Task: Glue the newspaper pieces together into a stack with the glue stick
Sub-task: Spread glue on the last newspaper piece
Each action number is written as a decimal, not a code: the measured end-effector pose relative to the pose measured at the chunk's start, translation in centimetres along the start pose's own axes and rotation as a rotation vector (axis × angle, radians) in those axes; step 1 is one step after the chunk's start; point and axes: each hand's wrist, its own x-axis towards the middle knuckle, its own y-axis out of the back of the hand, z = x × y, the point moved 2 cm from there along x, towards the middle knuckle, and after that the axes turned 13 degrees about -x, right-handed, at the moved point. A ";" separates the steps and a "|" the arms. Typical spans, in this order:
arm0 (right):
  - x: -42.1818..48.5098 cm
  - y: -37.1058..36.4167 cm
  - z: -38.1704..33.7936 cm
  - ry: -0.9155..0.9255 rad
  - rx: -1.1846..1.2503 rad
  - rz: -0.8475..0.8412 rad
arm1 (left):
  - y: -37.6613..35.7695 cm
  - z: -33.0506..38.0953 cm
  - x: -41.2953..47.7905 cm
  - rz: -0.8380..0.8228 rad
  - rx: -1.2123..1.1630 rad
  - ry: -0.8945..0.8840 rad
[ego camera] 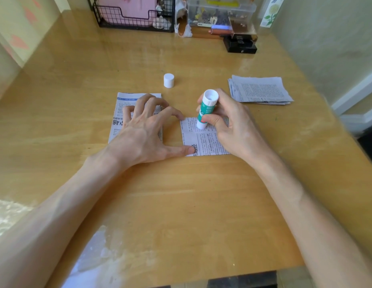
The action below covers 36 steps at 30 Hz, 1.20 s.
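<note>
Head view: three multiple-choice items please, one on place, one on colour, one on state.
1. The white cap is: A) on the table, beyond the middle newspaper piece; B) on the glue stick; C) in the right hand.
2. The glue stick label is: A) red; B) green; C) blue.
3. The right hand: A) lies flat; B) holds the cap; C) grips the glue stick.
Key: 1 A, it stands on bare wood; 2 B, green band on white body; 3 C, fingers curl round the stick.
</note>
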 end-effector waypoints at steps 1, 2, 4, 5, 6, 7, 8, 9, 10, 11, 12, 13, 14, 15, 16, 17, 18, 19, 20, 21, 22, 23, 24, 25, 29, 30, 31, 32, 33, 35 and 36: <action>0.0 0.0 0.0 0.001 -0.001 -0.004 | 0.0 0.0 0.0 0.001 0.000 0.000; 0.0 0.0 0.1 0.000 0.003 -0.005 | 0.0 0.0 0.0 0.002 0.000 0.000; 0.0 0.0 0.2 -0.009 0.010 0.000 | 0.0 0.0 0.0 0.003 -0.004 0.003; 0.0 0.1 0.2 -0.010 0.000 0.011 | 0.0 0.0 0.1 0.002 -0.008 0.005; 0.0 0.1 0.2 -0.011 -0.017 0.027 | 0.0 0.0 0.1 0.000 -0.010 0.005; 0.0 0.2 0.2 -0.016 -0.031 0.043 | 0.0 0.1 0.0 -0.001 -0.009 0.006; 0.0 0.2 0.1 -0.023 -0.040 0.058 | 0.0 0.1 0.1 -0.001 -0.007 0.004; 0.0 0.3 0.2 -0.031 -0.046 0.071 | 0.0 0.1 0.1 -0.001 -0.004 0.002; 0.0 0.3 0.2 -0.038 -0.054 0.083 | 0.0 0.1 0.0 -0.001 -0.004 0.001; 0.0 0.3 0.3 -0.044 -0.061 0.091 | 0.0 0.1 0.0 -0.002 -0.004 0.000; 0.0 0.3 0.3 -0.051 -0.064 0.095 | 0.1 0.0 0.0 -0.002 -0.006 -0.002; 0.0 0.3 0.4 -0.056 -0.066 0.095 | 0.1 0.0 0.0 -0.003 -0.006 -0.002; 0.0 0.4 0.4 -0.058 -0.065 0.093 | 0.1 0.0 0.0 -0.002 -0.006 -0.002; -0.1 0.4 0.4 -0.057 -0.063 0.089 | 0.1 0.0 0.0 -0.002 -0.006 -0.002; -0.1 0.4 0.4 -0.053 -0.055 0.080 | 0.1 0.1 0.0 -0.002 -0.007 -0.002; -0.2 0.5 0.5 -0.049 -0.037 0.066 | 0.1 0.1 0.0 -0.002 -0.007 0.000; -0.2 0.5 0.6 -0.047 -0.013 0.049 | 0.1 0.1 0.1 -0.002 -0.007 0.001; -0.3 0.5 0.7 -0.045 0.009 0.031 | 0.1 0.0 0.1 -0.002 -0.006 0.001; -0.3 0.6 0.8 -0.044 0.023 0.017 | 0.0 0.0 0.0 -0.003 -0.005 0.001; -0.4 0.6 0.9 -0.043 0.031 0.009 | 0.1 0.0 0.0 -0.004 -0.004 0.000; -0.4 0.6 1.0 -0.043 0.037 0.004 | 0.0 0.0 0.0 -0.006 -0.003 -0.002; -0.4 0.7 1.1 -0.044 0.041 0.003 | 0.0 0.0 0.0 -0.007 -0.003 -0.003; -0.4 0.7 1.1 -0.044 0.042 0.006 | 0.1 0.0 0.0 -0.007 -0.004 -0.003; -0.3 0.7 1.2 -0.044 0.034 0.015 | 0.1 0.0 0.0 -0.007 -0.003 -0.003; -0.3 1.0 1.4 -0.062 -0.013 0.088 | 0.1 0.1 0.0 -0.014 -0.002 0.009; -0.3 1.1 1.5 -0.067 -0.016 0.100 | 0.1 0.1 0.0 -0.013 -0.006 0.013; -0.3 1.1 1.5 -0.074 -0.019 0.104 | 0.1 0.1 0.1 -0.012 -0.007 0.015; -0.4 1.1 1.6 -0.084 -0.020 0.102 | 0.1 0.1 0.1 -0.012 -0.007 0.016; -0.4 1.1 1.7 -0.095 -0.018 0.094 | 0.1 0.1 0.1 -0.013 -0.007 0.016; -0.4 1.2 1.9 -0.106 0.008 0.068 | 0.1 0.0 0.0 -0.013 -0.009 0.014; -0.3 1.3 2.1 -0.111 0.029 0.048 | 0.1 0.0 0.0 -0.011 -0.010 0.013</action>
